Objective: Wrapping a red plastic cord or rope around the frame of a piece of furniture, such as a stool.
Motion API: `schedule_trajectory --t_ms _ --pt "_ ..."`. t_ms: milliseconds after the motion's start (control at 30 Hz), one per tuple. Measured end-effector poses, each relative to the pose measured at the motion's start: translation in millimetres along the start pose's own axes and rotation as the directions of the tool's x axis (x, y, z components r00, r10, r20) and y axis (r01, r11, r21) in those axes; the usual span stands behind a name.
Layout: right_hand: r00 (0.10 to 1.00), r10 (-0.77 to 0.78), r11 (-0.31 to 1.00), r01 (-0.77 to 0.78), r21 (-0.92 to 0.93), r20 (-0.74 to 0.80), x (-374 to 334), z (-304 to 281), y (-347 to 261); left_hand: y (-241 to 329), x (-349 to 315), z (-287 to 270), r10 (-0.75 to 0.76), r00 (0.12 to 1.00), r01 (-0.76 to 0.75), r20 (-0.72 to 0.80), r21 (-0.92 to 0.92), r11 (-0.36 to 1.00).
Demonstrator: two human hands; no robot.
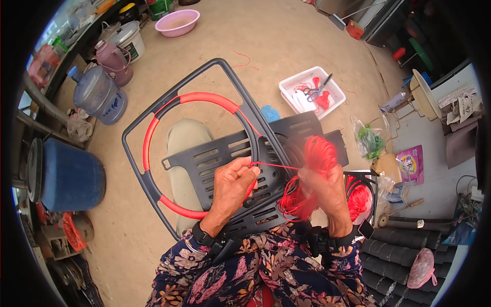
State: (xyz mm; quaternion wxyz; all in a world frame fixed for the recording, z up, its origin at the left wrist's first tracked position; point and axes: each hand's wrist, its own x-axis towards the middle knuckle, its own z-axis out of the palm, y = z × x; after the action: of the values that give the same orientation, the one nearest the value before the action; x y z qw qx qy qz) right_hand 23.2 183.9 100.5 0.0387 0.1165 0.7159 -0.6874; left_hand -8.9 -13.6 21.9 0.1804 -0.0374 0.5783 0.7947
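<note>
A black frame (pixel 135 123) with a ring (pixel 156 193) inside it lies tilted in front of me. Red cord wrapping (pixel 209 97) covers several stretches of the ring, with bare black between them. My left hand (pixel 231 187) pinches the ring's right side, where the red cord goes round it. From there a single strand runs taut to my right hand (pixel 327 187), which is closed on a loose red cord skein (pixel 320 154). That hand and the skein are smeared by motion. Loose loops hang below it. Beneath lies a black slotted panel (pixel 192 158).
Ahead right stands a white basin (pixel 327 110) holding scissors (pixel 314 92) and red cord. More red cord (pixel 358 199) lies beyond my right hand. At left are a water jug (pixel 105 97), a blue barrel (pixel 74 174) and a thermos (pixel 113 64). A pink basin (pixel 177 23) sits farther off.
</note>
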Motion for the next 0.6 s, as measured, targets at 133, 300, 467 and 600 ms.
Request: schedule_trajectory --t_ms 133,300,467,600 --pt "1.000 -0.008 0.998 0.009 0.060 -0.016 0.3 1.1 1.1 -0.6 -0.7 -0.5 0.013 1.000 -0.012 -0.004 0.065 0.998" --pt "1.000 -0.016 0.997 0.018 0.079 -0.021 1.7 0.1 2.8 4.7 -1.6 -1.8 -0.044 0.999 0.043 0.005 0.043 0.998" --pt "0.999 -0.007 0.999 0.009 0.035 -0.043 0.6 -1.7 0.3 5.8 0.3 -2.5 -0.008 1.000 0.007 0.015 0.057 0.998" --pt "0.998 -0.022 0.999 0.024 0.036 -0.054 -1.1 -0.4 -1.9 5.8 1.4 -4.5 -0.001 1.000 0.000 0.031 0.040 0.999"
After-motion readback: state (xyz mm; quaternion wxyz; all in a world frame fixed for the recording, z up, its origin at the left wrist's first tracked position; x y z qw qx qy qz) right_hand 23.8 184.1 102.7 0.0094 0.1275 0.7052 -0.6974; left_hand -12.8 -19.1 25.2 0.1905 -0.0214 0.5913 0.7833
